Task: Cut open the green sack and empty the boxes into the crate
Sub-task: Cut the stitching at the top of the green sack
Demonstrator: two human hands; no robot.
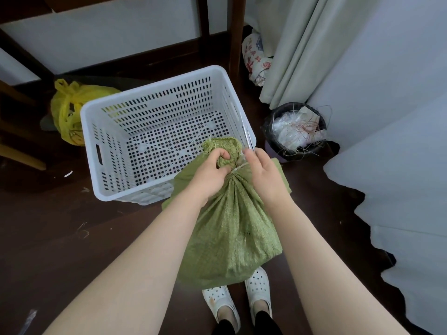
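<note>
Sack (229, 226) contents hidden; left hand (212, 175) grips its neck, right hand (261, 175) at tie (238, 167), grip unclear.

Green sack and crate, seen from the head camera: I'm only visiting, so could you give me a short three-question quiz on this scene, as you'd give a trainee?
1. True or false: the white crate already holds boxes.
2. The left hand grips: A) the bunched top of the green sack, above the white tie; B) the crate's handle slot; C) the yellow bag.
3. Fill in: the black bin stuffed with plastic and straw stands on the crate's ____ side.

Key: 1 false, only its perforated floor shows inside; 2 A; 3 right.
</note>
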